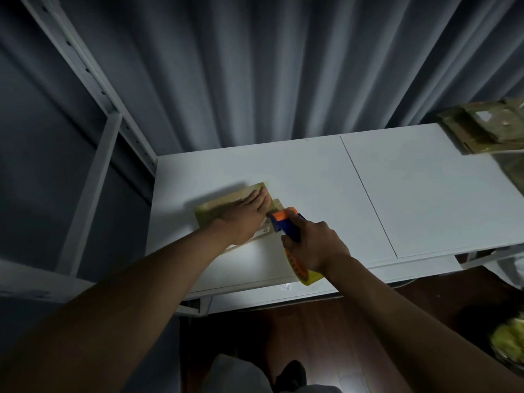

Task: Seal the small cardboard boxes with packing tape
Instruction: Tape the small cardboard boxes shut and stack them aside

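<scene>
Left hand (246, 215) flat on top of the small cardboard box (226, 207), fingers straight and together, pressing it down onto the white bench (425, 194). Right hand (313, 245) is wrapped tight around the blue handle of the tape dispenser (285, 225), its orange front end touching the box's right edge, just beside the left fingertips. The roll of packing tape (302, 272) hangs off the dispenser below the right wrist, yellowish with an orange core, over the bench's near edge. The box sits toward the left part of the bench, a pale flap or label showing at its near side under the left wrist; what exactly that is, hard to tell. Far right corner of the bench: a blurred stack of flattened cardboard (482, 129), well apart from the hands. Grey curtain (255, 66) behind the bench, a white metal shelving frame (93, 131) to the left, dark wood floor (326, 330) below.
</scene>
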